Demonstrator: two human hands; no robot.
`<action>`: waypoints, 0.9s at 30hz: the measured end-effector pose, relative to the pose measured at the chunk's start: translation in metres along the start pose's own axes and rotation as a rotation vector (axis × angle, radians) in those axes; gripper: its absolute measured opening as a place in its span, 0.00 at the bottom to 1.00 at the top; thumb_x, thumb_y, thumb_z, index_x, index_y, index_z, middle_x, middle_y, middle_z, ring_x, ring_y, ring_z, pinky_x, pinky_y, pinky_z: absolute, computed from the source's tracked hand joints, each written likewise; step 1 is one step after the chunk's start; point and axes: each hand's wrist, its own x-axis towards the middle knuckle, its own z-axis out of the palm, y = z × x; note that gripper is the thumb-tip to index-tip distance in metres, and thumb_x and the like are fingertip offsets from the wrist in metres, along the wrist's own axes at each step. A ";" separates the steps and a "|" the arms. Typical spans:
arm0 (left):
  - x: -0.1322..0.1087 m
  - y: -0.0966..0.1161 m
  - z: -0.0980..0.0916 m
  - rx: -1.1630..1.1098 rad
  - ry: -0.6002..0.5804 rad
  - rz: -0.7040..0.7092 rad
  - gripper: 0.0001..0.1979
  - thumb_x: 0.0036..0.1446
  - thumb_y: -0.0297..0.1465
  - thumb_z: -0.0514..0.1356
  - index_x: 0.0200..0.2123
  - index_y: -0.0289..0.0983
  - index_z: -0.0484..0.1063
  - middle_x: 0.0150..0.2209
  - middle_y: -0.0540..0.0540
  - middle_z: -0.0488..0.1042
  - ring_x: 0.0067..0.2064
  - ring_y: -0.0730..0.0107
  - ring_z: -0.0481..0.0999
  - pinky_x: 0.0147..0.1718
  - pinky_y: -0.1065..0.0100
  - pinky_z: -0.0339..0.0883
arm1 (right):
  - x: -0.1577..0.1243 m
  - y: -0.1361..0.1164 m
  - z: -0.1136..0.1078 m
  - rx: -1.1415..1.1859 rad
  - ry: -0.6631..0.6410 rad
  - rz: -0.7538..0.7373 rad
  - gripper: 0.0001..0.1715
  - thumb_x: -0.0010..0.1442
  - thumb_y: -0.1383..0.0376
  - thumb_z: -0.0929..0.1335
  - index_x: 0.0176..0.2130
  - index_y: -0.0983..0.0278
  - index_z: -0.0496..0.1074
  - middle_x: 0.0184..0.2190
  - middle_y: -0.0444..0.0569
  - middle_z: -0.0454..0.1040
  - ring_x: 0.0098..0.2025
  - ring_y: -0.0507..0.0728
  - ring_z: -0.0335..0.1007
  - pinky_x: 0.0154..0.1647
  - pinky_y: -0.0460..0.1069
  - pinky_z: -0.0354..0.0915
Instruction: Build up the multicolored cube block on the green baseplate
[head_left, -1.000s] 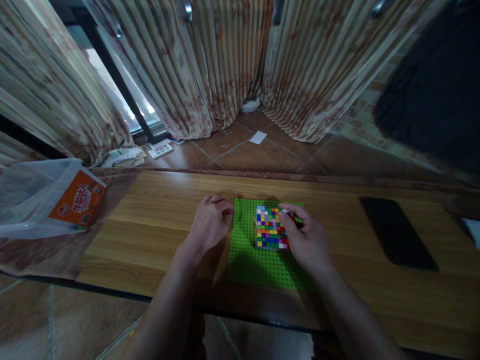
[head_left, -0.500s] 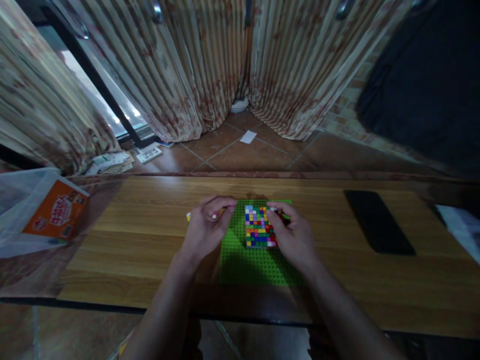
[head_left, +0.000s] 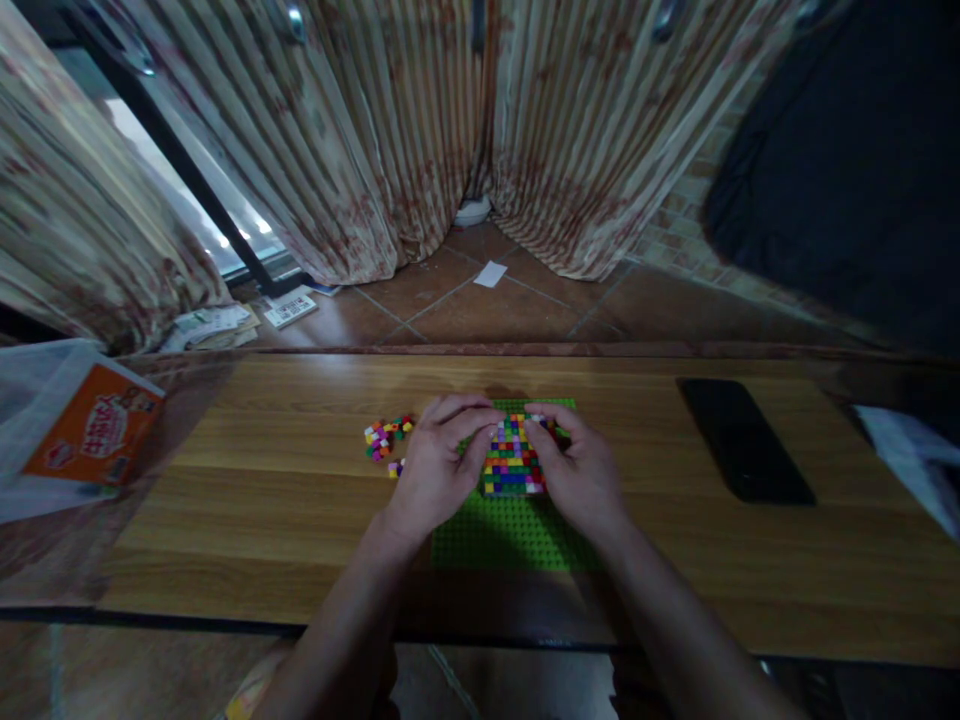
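A green studded baseplate (head_left: 517, 530) lies on the wooden table (head_left: 300, 500). On its far part stands a square block of many small coloured bricks (head_left: 513, 466). My left hand (head_left: 439, 468) rests at the block's left side, its fingers curled against the top edge. My right hand (head_left: 574, 475) presses on the block's right side with bent fingers. Whether a single brick sits between any fingertips is hidden. A small heap of loose coloured bricks (head_left: 386, 440) lies on the table just left of my left hand.
A black phone (head_left: 742, 440) lies flat on the table to the right. At the left edge sits a clear plastic bag with an orange box (head_left: 86, 430). White paper (head_left: 907, 450) shows at the far right. Curtains and a tiled floor lie beyond the table.
My left hand has moved right from the loose bricks onto the block's left side, uncovering the small heap. My right hand has stayed on the block. The view has shifted slightly.
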 end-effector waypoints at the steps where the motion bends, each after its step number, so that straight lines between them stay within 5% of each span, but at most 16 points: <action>1: 0.000 0.001 0.001 0.002 0.006 0.003 0.09 0.63 0.29 0.58 0.42 0.42 0.78 0.46 0.44 0.77 0.49 0.66 0.75 0.51 0.61 0.70 | 0.000 0.000 0.000 0.000 0.001 -0.003 0.17 0.61 0.55 0.65 0.45 0.60 0.77 0.43 0.50 0.79 0.46 0.60 0.74 0.50 0.56 0.67; 23: 0.001 0.004 0.009 -0.059 0.084 -0.142 0.08 0.61 0.29 0.59 0.43 0.41 0.77 0.44 0.46 0.80 0.46 0.64 0.78 0.48 0.61 0.72 | 0.000 0.003 0.002 0.005 -0.009 -0.002 0.18 0.63 0.54 0.65 0.46 0.60 0.76 0.43 0.51 0.79 0.44 0.60 0.75 0.48 0.56 0.68; 27: 0.001 0.004 0.009 -0.063 0.079 -0.139 0.09 0.61 0.28 0.59 0.43 0.41 0.77 0.43 0.45 0.80 0.46 0.64 0.78 0.48 0.61 0.72 | -0.002 -0.001 -0.002 -0.009 0.031 -0.113 0.17 0.65 0.56 0.65 0.47 0.60 0.76 0.44 0.51 0.77 0.47 0.59 0.73 0.52 0.57 0.67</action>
